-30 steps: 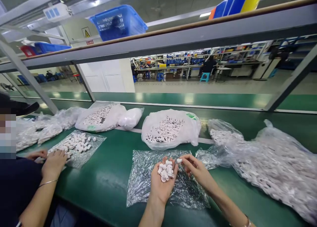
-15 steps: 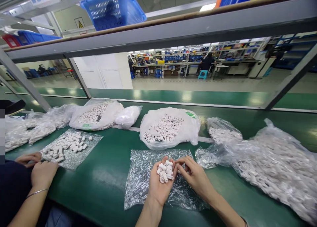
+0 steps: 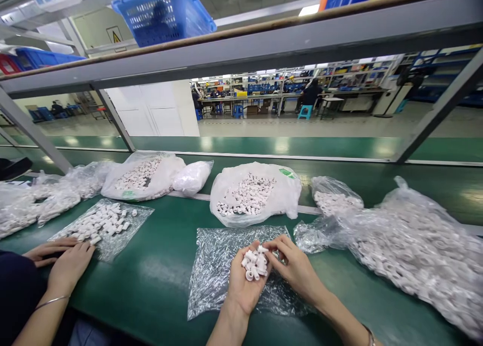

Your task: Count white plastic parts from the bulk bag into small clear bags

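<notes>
Cupped palm up, my left hand (image 3: 241, 280) holds a small heap of white plastic tube fittings (image 3: 255, 263). My right hand (image 3: 292, 265) reaches in from the right, its thumb and forefinger pinched at a white fitting on the heap's upper right edge; the fingertips partly cover it. Both hands are above a flat clear bag (image 3: 211, 270) full of small shiny slivers, too fine to make out. Behind it lies an open whitish bag (image 3: 256, 192) of similar white fittings.
Large clear bags of fittings (image 3: 418, 250) crowd the right side. At left, a co-worker's hands (image 3: 70, 263) rest by a clear bag with loose white fittings (image 3: 103, 223) on it. A shelf beam (image 3: 241, 39) crosses overhead, carrying a blue basket (image 3: 164, 14).
My right hand's fingers have moved left onto the heap's edge. The co-worker's hands have moved slightly onto their bag. The whole view has shifted a little.
</notes>
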A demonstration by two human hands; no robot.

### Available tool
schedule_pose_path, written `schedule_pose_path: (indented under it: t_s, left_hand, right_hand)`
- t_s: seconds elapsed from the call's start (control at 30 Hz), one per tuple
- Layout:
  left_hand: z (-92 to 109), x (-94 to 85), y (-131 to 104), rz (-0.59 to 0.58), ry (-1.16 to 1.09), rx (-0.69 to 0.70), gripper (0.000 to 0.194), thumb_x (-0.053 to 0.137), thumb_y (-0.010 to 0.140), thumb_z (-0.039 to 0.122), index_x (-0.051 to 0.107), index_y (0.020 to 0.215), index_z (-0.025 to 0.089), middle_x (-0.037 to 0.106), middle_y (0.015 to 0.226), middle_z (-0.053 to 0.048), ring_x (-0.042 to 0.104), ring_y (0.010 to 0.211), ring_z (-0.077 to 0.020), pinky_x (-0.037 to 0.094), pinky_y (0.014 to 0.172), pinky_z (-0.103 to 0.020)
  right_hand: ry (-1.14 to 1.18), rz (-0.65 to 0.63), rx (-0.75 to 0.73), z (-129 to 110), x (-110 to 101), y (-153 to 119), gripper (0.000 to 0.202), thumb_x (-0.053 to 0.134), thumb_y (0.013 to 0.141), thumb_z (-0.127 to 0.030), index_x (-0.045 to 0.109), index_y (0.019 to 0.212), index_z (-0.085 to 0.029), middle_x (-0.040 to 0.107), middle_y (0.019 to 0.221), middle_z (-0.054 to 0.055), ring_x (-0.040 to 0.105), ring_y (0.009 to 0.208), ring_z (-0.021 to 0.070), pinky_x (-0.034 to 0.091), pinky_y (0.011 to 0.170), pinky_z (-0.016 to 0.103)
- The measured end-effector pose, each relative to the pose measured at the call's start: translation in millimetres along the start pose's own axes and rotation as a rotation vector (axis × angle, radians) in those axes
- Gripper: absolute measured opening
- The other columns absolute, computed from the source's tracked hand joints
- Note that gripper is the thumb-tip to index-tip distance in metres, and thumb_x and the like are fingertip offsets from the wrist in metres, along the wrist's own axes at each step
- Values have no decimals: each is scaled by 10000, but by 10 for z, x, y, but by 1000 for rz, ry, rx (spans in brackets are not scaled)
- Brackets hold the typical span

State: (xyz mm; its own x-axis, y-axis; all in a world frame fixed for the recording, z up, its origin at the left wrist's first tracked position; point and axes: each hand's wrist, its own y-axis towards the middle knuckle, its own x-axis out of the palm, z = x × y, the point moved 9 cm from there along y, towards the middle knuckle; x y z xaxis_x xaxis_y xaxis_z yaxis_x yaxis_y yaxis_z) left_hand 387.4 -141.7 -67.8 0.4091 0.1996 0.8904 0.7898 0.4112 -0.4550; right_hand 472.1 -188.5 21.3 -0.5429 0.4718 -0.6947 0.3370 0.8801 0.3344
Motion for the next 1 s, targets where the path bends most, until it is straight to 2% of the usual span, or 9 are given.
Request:
schedule_pose_path:
  t_s: [0.17,0.3,0.4,0.57,0.67,0.77,0.87,1.0]
  left_hand:
    - [115,-29,-15,51,-70,50,357,568,886,154,536,1235,85,597,1279,-217,602,1181,-347,555,942,-484]
    - [209,-43,-35,70,-84,104,395,565,885,150,513,1272,92,581,1311,-218,598,1190,-341,550,954,-492]
    - [203,-36,-25,45,-75,98,417,568,886,167,507,1291,87,578,1316,-221,598,1190,-341,555,947,-483]
    - [170,-44,16,17,3,104,372,573,880,178,545,1239,87,627,1228,-201,679,1038,-295,605,830,-397]
    - [157,-48,19,12,31,116,341,570,878,183,568,1204,85,635,1203,-194,691,997,-278,595,859,-396]
    - [157,-60,2,28,33,127,354,570,879,187,563,1213,73,602,1257,-218,653,1097,-303,582,898,-390]
    - [140,-44,-12,17,12,104,366,574,880,182,552,1231,79,596,1273,-217,646,1114,-307,592,879,-386]
    - [140,-40,-23,26,-38,75,366,555,897,174,535,1254,98,618,1250,-196,661,1086,-304,616,821,-408]
  right_hand:
    - [109,106,121,321,-144,58,209,506,978,-401,630,991,-234,550,827,24,545,688,190,457,627,310]
    - [23,46,137,511,-45,63,171,534,955,-372,628,952,-228,555,840,23,555,688,193,456,645,329]
    - [16,33,102,419,10,38,137,520,964,-340,598,956,-228,555,866,20,548,676,179,452,633,318]
    - [35,-51,-55,-37,127,-29,115,527,972,-324,585,1026,-241,536,850,12,535,676,166,448,627,290]
    - [4,-119,-111,-187,222,-69,218,602,930,-298,576,1142,-257,572,929,29,561,719,173,452,640,285]
    - [8,-167,-132,-241,274,-90,243,616,922,-299,592,1163,-273,593,990,47,589,790,195,441,624,276]
    - [89,-164,-100,-238,237,-81,184,572,951,-327,611,1122,-270,586,917,32,565,718,177,431,607,274]
    - [274,-84,48,-19,103,-21,170,501,986,-379,592,1039,-245,598,875,19,569,731,172,451,650,279]
